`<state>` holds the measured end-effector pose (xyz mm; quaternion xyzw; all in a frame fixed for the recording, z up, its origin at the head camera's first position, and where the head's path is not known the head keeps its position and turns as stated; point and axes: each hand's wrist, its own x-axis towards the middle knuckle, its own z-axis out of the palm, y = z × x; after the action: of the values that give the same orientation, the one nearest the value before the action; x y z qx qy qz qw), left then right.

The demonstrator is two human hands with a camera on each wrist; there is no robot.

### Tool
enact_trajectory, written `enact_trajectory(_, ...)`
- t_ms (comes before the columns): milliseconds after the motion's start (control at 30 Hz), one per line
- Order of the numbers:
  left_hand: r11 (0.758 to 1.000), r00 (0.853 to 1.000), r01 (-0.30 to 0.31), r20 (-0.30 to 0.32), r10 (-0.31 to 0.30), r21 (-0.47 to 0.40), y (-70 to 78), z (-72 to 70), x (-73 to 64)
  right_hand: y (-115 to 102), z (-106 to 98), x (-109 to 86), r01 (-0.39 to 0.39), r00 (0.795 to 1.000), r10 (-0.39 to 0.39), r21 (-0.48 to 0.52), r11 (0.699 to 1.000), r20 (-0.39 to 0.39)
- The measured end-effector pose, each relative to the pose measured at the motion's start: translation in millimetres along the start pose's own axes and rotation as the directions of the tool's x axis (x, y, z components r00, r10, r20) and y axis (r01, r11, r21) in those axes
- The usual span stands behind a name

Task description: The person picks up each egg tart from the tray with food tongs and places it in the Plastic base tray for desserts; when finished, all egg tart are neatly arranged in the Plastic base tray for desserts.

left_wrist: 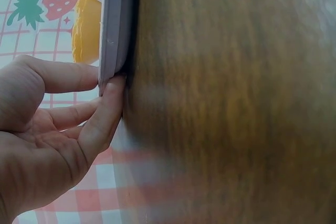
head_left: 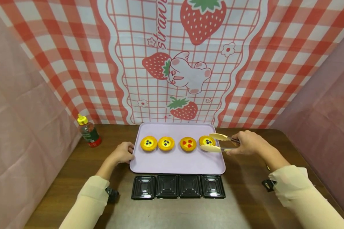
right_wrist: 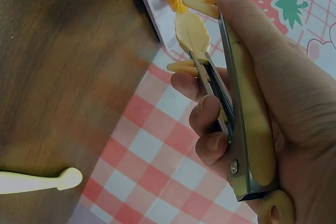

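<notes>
A lilac tray [head_left: 176, 163] carries a row of small tarts. Two blueberry tarts [head_left: 149, 143] sit at its left, followed by a tart with red pieces [head_left: 188, 144]. At the right end is another blueberry tart [head_left: 205, 140]. My left hand [head_left: 123, 153] pinches the tray's left rim, thumb at the edge and fingertips underneath in the left wrist view. In my right hand [head_left: 250, 143] I grip metal tongs [right_wrist: 242, 114] with cream tips. Their spread tips reach over the tray's right edge, one on either side of the rightmost tart in the head view.
Several black plastic containers [head_left: 167, 186] form a row in front of the tray. A squeeze bottle [head_left: 89, 132] with a yellow cap stands back left. On the wooden table lies a pale handle [right_wrist: 39, 181], right of the tray. A checked strawberry cloth [head_left: 166, 73] hangs behind.
</notes>
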<state>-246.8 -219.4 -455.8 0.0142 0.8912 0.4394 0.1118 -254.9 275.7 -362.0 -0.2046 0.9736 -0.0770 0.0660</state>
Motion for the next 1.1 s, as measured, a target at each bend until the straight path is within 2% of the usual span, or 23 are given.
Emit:
enact_trajectory(333,1.000,1.000,-0.002,0.001,0.002,-0.016,0.7,-0.3,-0.8,-2.5,-0.3,2.7,-0.045,0.998,0.046,-0.020,0.999,0.046)
enact_trajectory(600,1.000,1.000,0.012,-0.003,-0.012,-0.029,-1.6,-0.4,-0.5,-3.7,2.3,2.0,-0.067,0.996,0.069,-0.024,0.997,0.052)
enact_trajectory(1100,0.997,1.000,0.016,-0.005,-0.017,-0.073,-4.0,0.2,-0.7,-5.8,-3.6,2.9,-0.048,0.997,0.049,-0.020,0.999,0.063)
